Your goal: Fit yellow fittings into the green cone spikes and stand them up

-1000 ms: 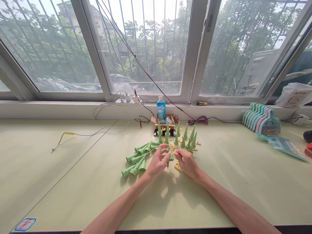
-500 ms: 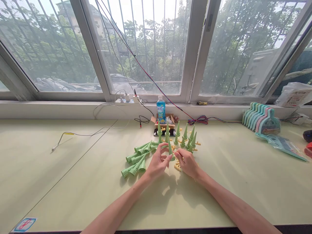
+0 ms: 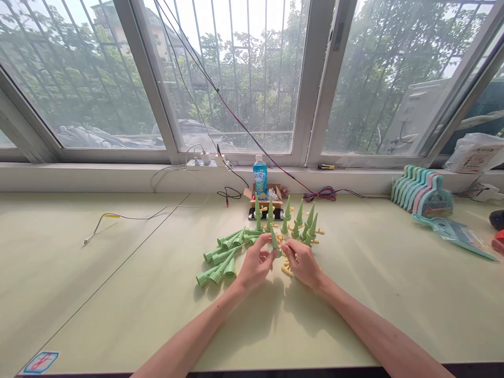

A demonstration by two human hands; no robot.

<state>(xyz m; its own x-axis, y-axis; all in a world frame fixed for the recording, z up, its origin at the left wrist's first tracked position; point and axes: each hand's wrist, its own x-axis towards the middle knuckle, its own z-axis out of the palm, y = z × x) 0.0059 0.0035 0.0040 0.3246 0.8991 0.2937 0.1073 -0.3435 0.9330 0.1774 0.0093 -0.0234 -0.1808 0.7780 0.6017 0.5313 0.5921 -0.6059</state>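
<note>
Between the thumb and fingers of my left hand (image 3: pixel 256 261), a green plastic watering spike (image 3: pixel 274 240) is held upright, its point up. My right hand (image 3: pixel 302 261) is closed in a pinch against the spike's right side, on a small yellow valve that its fingers mostly hide. Loose yellow valves (image 3: pixel 287 269) lie on the table beneath and beside the right hand. Left of my left hand is a pile of green spikes (image 3: pixel 220 258) lying on their sides. Behind both hands stand several upright spikes (image 3: pixel 311 223) with yellow valves sticking out sideways.
A blue bottle (image 3: pixel 260 178) stands by a small cardboard box (image 3: pixel 277 202), with a dark phone (image 3: pixel 252 214) in front. Cables (image 3: pixel 325 194) run along the window ledge. Teal and pink dustpan-like items (image 3: pixel 423 191) stand at the right. A white-tipped cable (image 3: pixel 92 233) lies left.
The held spike has tilted slightly and shifted a little between my hands. Both hands stay in nearly the same place, with their grips unchanged.
</note>
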